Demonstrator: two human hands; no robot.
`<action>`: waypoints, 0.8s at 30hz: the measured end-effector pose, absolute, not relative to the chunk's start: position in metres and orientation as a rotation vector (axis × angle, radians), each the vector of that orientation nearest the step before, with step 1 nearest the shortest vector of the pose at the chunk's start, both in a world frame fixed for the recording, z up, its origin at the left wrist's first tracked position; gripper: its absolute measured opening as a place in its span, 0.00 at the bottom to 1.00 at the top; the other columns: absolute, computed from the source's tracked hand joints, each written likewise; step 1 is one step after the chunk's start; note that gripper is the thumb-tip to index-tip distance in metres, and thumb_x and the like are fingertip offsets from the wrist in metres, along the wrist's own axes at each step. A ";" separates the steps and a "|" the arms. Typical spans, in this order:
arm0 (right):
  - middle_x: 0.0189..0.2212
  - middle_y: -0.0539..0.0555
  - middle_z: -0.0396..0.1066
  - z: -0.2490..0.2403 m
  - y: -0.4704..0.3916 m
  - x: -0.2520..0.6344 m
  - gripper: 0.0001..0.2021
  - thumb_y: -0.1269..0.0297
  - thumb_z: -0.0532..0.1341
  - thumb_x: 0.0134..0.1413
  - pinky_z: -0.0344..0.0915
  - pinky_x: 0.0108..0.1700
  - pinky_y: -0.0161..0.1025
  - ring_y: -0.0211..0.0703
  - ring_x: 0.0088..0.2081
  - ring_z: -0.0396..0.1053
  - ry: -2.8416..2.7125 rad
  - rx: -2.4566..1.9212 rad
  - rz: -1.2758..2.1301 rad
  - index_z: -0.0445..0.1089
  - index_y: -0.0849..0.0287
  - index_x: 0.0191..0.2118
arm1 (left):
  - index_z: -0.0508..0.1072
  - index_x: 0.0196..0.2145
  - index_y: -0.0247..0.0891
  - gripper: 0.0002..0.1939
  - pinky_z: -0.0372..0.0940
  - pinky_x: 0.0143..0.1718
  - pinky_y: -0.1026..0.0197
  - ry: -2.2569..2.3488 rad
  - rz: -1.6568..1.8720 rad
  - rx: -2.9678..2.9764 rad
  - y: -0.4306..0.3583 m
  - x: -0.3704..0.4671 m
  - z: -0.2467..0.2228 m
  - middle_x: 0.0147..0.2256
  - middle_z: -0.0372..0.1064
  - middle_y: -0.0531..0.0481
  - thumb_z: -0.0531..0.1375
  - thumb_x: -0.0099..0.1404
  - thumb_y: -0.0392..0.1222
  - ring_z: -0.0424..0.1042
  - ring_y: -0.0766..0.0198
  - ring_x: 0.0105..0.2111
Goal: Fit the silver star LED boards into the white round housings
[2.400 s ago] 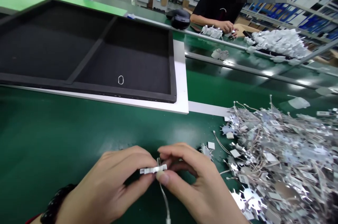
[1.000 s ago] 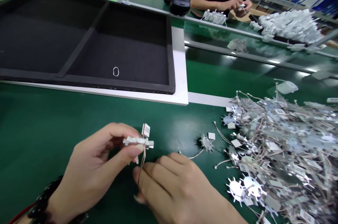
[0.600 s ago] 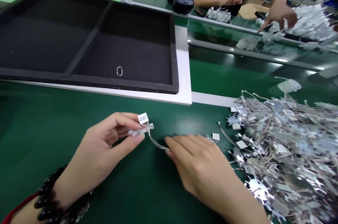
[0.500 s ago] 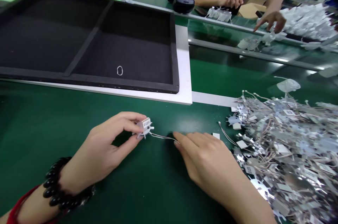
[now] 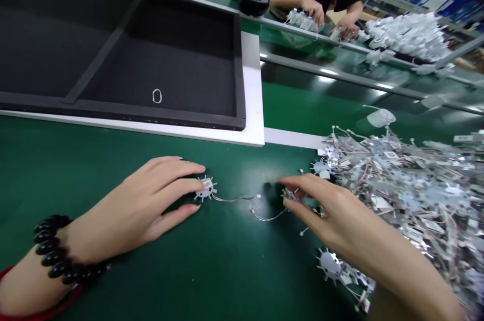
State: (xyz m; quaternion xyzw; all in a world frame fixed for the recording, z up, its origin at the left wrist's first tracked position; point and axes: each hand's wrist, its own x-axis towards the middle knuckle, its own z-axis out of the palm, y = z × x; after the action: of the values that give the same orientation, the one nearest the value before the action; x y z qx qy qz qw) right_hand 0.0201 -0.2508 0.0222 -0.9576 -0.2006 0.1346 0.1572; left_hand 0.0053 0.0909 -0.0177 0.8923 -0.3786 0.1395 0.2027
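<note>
My left hand [image 5: 147,200] lies low over the green table with its fingers apart. One fingertip touches a small silver spoked disc [image 5: 207,191] with a white label on it. From that disc a thin wire lead [image 5: 236,199] runs right to a small white connector. My right hand [image 5: 333,205] pinches a second spoked disc [image 5: 289,196] between thumb and fingers, partly covered by them. Its own wire lead [image 5: 269,219] trails left along the table. Below my right hand lie more loose spoked discs [image 5: 329,264] with wires.
A big heap of wired discs [image 5: 408,185] covers the right side. A black divided tray [image 5: 242,84] on a white board [image 5: 254,84] stands at the back left, a pale ring [image 5: 157,95] inside. Across the bench, a co-worker's hands [image 5: 312,8] handle white parts near a white pile [image 5: 410,36].
My left fingers have spread from their pinch, leaving the first disc flat on the table. My right hand has let go of its wire, moved right and taken a second disc.
</note>
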 end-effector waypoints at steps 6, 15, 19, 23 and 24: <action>0.59 0.57 0.73 0.020 -0.259 0.013 0.21 0.62 0.63 0.67 0.78 0.40 0.44 0.52 0.48 0.79 -0.527 -2.793 0.542 0.70 0.48 0.64 | 0.75 0.55 0.38 0.14 0.60 0.70 0.53 -1.157 0.388 2.449 0.074 0.006 -0.028 0.54 0.79 0.49 0.55 0.77 0.32 0.76 0.60 0.56; 0.51 0.58 0.79 0.028 -0.256 0.017 0.16 0.60 0.54 0.74 0.79 0.41 0.45 0.52 0.46 0.81 -0.404 -2.595 0.368 0.75 0.50 0.57 | 0.77 0.55 0.44 0.13 0.54 0.74 0.46 -0.879 0.414 2.593 0.113 0.018 -0.038 0.54 0.79 0.52 0.57 0.78 0.45 0.78 0.56 0.53; 0.39 0.55 0.81 0.036 -0.247 0.019 0.12 0.59 0.59 0.72 0.79 0.32 0.37 0.46 0.35 0.81 -0.289 -2.330 0.235 0.77 0.51 0.54 | 0.78 0.55 0.41 0.16 0.49 0.75 0.41 -0.691 0.406 2.593 0.125 0.020 -0.038 0.62 0.72 0.56 0.55 0.76 0.33 0.70 0.53 0.63; 0.36 0.51 0.80 0.035 -0.232 0.019 0.10 0.67 0.63 0.69 0.79 0.35 0.30 0.39 0.35 0.81 -0.265 -2.073 0.158 0.78 0.51 0.51 | 0.74 0.59 0.43 0.19 0.48 0.77 0.44 -0.657 0.467 2.515 0.109 0.012 -0.026 0.65 0.67 0.56 0.58 0.74 0.30 0.65 0.53 0.66; 0.35 0.49 0.79 0.034 -0.228 0.018 0.10 0.68 0.63 0.68 0.78 0.35 0.27 0.37 0.34 0.80 -0.261 -2.018 0.165 0.77 0.51 0.51 | 0.73 0.59 0.44 0.19 0.48 0.77 0.46 -0.679 0.475 2.506 0.101 0.008 -0.022 0.63 0.68 0.56 0.59 0.73 0.30 0.66 0.54 0.65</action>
State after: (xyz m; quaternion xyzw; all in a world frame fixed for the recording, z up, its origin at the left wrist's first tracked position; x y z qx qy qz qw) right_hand 0.0181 -0.2278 0.0339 -0.8427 -0.1089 0.0687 0.5228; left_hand 0.0082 0.1008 -0.0224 0.9197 -0.2493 0.1744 0.2483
